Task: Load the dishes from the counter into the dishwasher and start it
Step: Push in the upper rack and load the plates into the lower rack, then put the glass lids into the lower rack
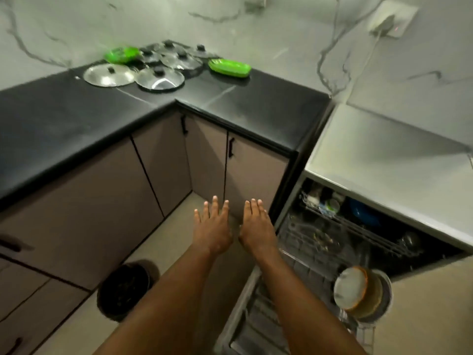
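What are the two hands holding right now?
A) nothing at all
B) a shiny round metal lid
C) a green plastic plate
A: the left hand and right hand stretch out with straight fingers and hold nothing; the shiny round metal lids lie far off on the black counter.

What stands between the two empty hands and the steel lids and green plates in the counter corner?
Nothing visible does. The left hand and right hand are open, over the floor before the corner cabinets. The stretch of black counter in front of the steel lids and green plates is bare.
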The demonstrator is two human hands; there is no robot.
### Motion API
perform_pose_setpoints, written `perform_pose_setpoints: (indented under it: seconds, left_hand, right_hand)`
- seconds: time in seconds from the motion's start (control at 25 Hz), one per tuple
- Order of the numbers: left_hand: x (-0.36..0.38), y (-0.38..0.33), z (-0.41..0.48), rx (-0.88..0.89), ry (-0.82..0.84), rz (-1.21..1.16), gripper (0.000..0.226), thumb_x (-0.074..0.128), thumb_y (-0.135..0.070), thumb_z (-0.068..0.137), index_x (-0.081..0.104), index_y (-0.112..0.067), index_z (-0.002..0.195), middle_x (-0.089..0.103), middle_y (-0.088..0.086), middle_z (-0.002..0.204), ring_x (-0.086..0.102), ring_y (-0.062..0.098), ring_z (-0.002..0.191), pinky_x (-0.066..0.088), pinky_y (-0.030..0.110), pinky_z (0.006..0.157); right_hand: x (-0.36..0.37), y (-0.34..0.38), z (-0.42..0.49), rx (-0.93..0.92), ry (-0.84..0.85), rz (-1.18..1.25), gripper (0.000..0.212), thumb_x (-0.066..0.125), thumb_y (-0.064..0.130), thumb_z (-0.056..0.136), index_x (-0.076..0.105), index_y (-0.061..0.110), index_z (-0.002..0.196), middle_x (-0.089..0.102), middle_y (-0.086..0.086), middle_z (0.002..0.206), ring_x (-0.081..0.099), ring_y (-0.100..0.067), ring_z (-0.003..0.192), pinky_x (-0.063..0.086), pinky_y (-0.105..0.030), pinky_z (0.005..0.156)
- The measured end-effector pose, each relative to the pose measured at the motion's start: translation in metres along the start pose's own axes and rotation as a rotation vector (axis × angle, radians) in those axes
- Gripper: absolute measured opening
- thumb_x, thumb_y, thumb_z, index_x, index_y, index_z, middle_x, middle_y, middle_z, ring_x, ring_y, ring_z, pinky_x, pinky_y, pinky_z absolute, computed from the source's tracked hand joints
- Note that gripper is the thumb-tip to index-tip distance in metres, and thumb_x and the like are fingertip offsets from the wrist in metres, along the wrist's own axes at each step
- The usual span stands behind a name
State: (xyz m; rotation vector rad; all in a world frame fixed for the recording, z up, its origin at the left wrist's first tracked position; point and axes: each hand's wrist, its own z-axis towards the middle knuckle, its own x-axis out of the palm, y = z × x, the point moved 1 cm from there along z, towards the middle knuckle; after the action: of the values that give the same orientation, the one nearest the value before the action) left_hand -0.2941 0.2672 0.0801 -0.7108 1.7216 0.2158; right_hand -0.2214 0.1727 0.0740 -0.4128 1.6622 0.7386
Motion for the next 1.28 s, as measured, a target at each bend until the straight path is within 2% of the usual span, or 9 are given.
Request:
perform_pose_setpoints:
  seconds: [0.2,0.4,0.6,0.84,1.08,1.28]
  left_hand:
    - [-0.078,0.104,0.037,-0.001,-0.153,-0.007,0.079,0.045,-0.029,0.097,-0.005,-0.023,0.158,-0.012,0.01,0.165,-0.008,0.033,0.151,-0.001,0.054,0.122]
    - [-0.126,0.176,0.074,-0.015,-0.184,0.007,0.08,0.046,-0.03,0.097,-0.006,-0.023,0.158,-0.013,0.01,0.164,-0.008,0.033,0.151,0.0,0.054,0.122]
    - [-0.145,0.2,0.112,0.002,-0.181,0.015,0.081,0.048,-0.032,0.098,-0.006,-0.024,0.157,-0.014,0.01,0.164,-0.009,0.033,0.151,0.0,0.054,0.122]
    - [-0.158,0.237,0.178,-0.075,-0.145,0.069,0.08,0.046,-0.032,0.099,-0.007,-0.024,0.157,-0.016,0.01,0.164,-0.011,0.033,0.151,-0.002,0.054,0.121]
    - [-0.188,0.225,0.273,-0.121,-0.119,0.062,0.079,0.045,-0.032,0.1,-0.009,-0.025,0.157,-0.02,0.01,0.163,-0.014,0.033,0.15,-0.004,0.054,0.121]
    - [-0.202,0.226,0.329,-0.187,-0.096,0.073,0.08,0.046,-0.033,0.099,-0.01,-0.025,0.156,-0.021,0.01,0.162,-0.014,0.033,0.15,-0.004,0.054,0.121]
  right_hand:
    - [-0.032,0.113,0.079,-0.083,-0.15,-0.031,0.069,0.046,0.02,0.096,0.012,0.005,0.153,0.011,-0.013,0.161,0.002,-0.025,0.15,0.007,-0.036,0.121]
    - [-0.045,0.179,0.124,-0.146,-0.211,-0.072,0.069,0.047,0.023,0.097,0.011,0.007,0.154,0.011,-0.012,0.162,0.002,-0.024,0.15,0.007,-0.035,0.122]
    - [-0.043,0.195,0.173,-0.154,-0.218,-0.083,0.068,0.047,0.021,0.097,0.011,0.007,0.154,0.012,-0.011,0.162,0.003,-0.023,0.15,0.007,-0.035,0.121]
    - [-0.026,0.211,0.252,-0.19,-0.22,-0.029,0.067,0.044,0.019,0.097,0.01,0.01,0.154,0.011,-0.01,0.162,0.003,-0.022,0.15,0.004,-0.032,0.119]
    - [-0.029,0.195,0.349,-0.255,-0.195,-0.013,0.066,0.044,0.018,0.099,0.008,0.012,0.154,0.008,-0.009,0.162,0.001,-0.02,0.15,-0.004,-0.029,0.114]
    - [-0.033,0.181,0.418,-0.295,-0.157,-0.024,0.066,0.043,0.018,0.099,0.007,0.012,0.154,0.008,-0.009,0.162,0.001,-0.02,0.15,-0.002,-0.031,0.116]
